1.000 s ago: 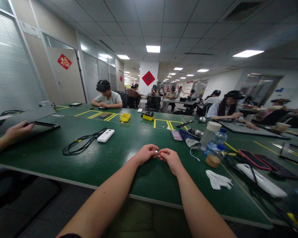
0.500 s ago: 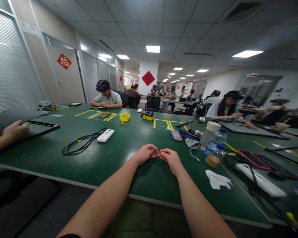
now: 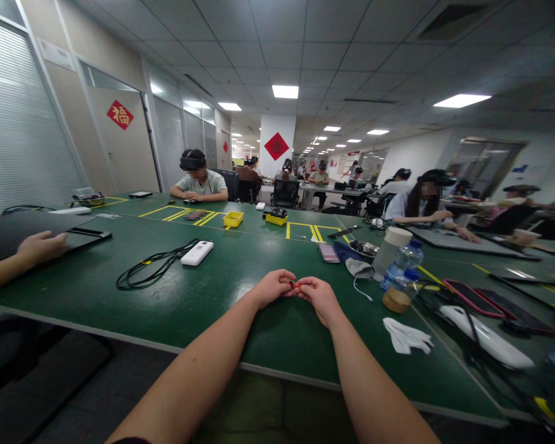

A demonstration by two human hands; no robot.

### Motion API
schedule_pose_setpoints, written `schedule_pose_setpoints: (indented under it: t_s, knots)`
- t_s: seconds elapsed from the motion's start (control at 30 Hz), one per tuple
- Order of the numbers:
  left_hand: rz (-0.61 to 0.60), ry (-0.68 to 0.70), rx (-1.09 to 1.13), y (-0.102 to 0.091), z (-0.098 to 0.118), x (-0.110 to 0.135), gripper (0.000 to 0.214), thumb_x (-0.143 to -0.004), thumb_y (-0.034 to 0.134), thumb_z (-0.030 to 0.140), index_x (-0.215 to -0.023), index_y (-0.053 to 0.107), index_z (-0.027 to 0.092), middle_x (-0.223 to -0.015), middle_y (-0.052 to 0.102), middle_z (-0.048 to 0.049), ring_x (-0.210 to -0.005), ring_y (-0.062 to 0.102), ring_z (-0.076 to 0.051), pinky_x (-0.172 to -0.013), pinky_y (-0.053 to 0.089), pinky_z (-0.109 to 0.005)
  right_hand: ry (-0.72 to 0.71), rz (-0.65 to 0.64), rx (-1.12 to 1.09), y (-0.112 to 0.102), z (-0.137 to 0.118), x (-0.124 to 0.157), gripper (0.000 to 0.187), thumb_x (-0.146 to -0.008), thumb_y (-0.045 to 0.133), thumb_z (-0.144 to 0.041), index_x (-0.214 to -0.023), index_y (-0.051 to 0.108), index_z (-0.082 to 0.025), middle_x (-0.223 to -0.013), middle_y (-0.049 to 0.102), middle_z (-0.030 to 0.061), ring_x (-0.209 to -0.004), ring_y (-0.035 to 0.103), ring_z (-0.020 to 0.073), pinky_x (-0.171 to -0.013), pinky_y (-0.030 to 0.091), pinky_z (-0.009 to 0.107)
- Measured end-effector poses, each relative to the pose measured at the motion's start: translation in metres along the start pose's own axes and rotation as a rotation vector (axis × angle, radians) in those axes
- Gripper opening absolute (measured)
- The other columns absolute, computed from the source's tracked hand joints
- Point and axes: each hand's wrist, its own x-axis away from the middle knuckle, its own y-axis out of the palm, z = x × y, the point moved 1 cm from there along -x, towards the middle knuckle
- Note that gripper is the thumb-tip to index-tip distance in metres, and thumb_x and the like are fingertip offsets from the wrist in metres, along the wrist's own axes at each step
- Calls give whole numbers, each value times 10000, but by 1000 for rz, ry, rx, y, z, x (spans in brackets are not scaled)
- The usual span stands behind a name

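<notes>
Both my hands rest together on the green table (image 3: 203,296) in front of me. My left hand (image 3: 272,287) and my right hand (image 3: 318,296) are closed in a pinch, fingertips meeting. Between the fingertips sits a tiny red and orange piece (image 3: 295,285), too small to name. Both hands grip it from either side.
A white power bank (image 3: 197,253) with a black cable (image 3: 148,266) lies to the left. Water bottles (image 3: 403,266), a crumpled white tissue (image 3: 406,336), phones (image 3: 474,298) and a white device (image 3: 485,336) lie to the right. Another person's hand (image 3: 41,246) rests on a dark laptop at far left. Yellow trays (image 3: 234,218) stand further back.
My hands stay together in place; the small piece between my fingertips looks whitish earlier and red-orange now. The other person's hand at far left has shifted slightly on the laptop.
</notes>
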Motion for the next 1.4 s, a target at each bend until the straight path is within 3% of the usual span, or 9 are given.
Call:
schedule_pose_setpoints:
  t_s: [0.23, 0.47, 0.73, 1.0, 1.4]
  knots:
    - [23, 32, -151, 2, 4, 1, 249, -677, 597, 22, -908, 631, 108, -822, 686, -52, -696, 641, -104, -706, 504, -221, -28, -30, -14, 2, 3, 1, 199, -626, 711, -200, -806, 645, -145, -738, 701, 53, -694, 650, 151, -684, 504, 266]
    - [15, 17, -118, 2, 3, 0, 264, -725, 572, 51, -979, 602, 116, -791, 679, -50, -639, 634, -94, -645, 510, -217, -7, -20, -7, 1, 4, -1, 187, -651, 691, -211, -817, 644, -139, -729, 698, 60, -671, 651, 155, -659, 500, 274]
    - [84, -12, -104, 1, 7, 0, 255, -720, 546, 5, -953, 593, 97, -801, 669, -60, -551, 607, -67, -568, 502, -188, -40, 27, -13, 2, -1, 1, 187, -620, 714, -208, -782, 644, -143, -724, 686, 44, -632, 617, 131, -615, 476, 254]
    - [103, -59, -43, 5, 7, 1, 212, -770, 564, 43, -973, 589, 98, -825, 695, -93, -686, 671, -120, -701, 543, -243, 16, -8, -85, 2, -2, 1, 182, -639, 684, -193, -809, 632, -152, -816, 700, 72, -688, 643, 145, -611, 471, 249]
    - [73, -30, -33, 2, 4, 0, 216, -764, 566, 28, -968, 591, 96, -877, 689, -106, -758, 679, -136, -731, 543, -248, 35, -26, -140, -2, 1, -1, 175, -649, 664, -183, -820, 630, -159, -785, 687, 54, -674, 631, 135, -621, 472, 254]
